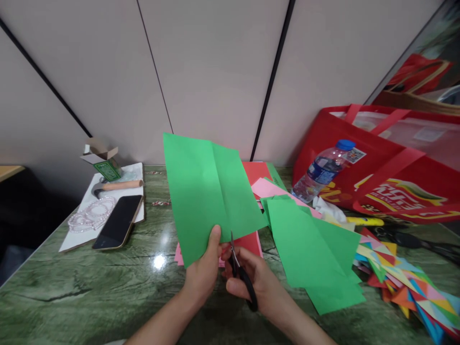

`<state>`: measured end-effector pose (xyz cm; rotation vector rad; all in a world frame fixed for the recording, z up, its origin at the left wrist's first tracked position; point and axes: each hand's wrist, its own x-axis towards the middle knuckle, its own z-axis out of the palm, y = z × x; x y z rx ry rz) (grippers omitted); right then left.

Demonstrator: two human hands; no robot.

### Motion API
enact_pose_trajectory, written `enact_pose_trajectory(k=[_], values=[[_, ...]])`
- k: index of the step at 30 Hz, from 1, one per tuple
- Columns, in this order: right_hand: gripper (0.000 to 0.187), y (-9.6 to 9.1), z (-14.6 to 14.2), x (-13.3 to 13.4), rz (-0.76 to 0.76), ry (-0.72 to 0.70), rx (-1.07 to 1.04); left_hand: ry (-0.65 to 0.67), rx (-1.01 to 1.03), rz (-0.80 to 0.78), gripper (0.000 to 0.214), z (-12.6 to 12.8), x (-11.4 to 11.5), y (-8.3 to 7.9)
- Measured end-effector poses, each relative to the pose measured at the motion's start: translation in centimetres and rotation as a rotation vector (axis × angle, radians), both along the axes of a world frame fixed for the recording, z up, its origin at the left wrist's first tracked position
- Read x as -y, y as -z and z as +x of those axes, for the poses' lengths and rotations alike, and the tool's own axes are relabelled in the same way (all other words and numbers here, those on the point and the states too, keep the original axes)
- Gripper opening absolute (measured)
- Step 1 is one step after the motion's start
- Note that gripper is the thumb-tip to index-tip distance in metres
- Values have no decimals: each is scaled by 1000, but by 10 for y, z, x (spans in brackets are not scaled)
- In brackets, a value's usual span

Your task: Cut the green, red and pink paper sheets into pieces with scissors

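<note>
A green sheet of paper (196,187) with a crease down its middle is held up by my left hand (206,261), thumb on the near face at the lower edge. My right hand (251,278) grips a pair of scissors (246,282) by their black handles. The blades meet the sheet's lower edge close to the crease, just right of my left thumb. Behind the sheet, partly covered, lie red paper (253,244) and pink paper (178,254). To the right, several cut green pieces (302,244) lie in an overlapping pile.
At left, a phone (119,223), a beaded strand (91,214), a wooden-handled tool (120,186) and a small open box (108,165) rest on a white board (74,239). At right stand a water bottle (321,170) and a red bag (381,167), with colourful folded paper (413,282) nearer.
</note>
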<state>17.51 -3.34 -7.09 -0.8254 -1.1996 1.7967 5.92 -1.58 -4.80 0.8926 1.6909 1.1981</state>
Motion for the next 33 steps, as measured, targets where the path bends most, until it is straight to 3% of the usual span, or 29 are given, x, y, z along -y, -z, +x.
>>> enact_pose_trajectory(k=[9,25,33], values=[[49,4,0,-1,1,-2,-30,5,-50,-80,36,1,0,-11],[47,7,0,-1,16,17,-12,-21,-36,-52,37,1,0,-2],[45,5,-1,0,37,39,31,-3,-130,-18,39,-1,0,-1]])
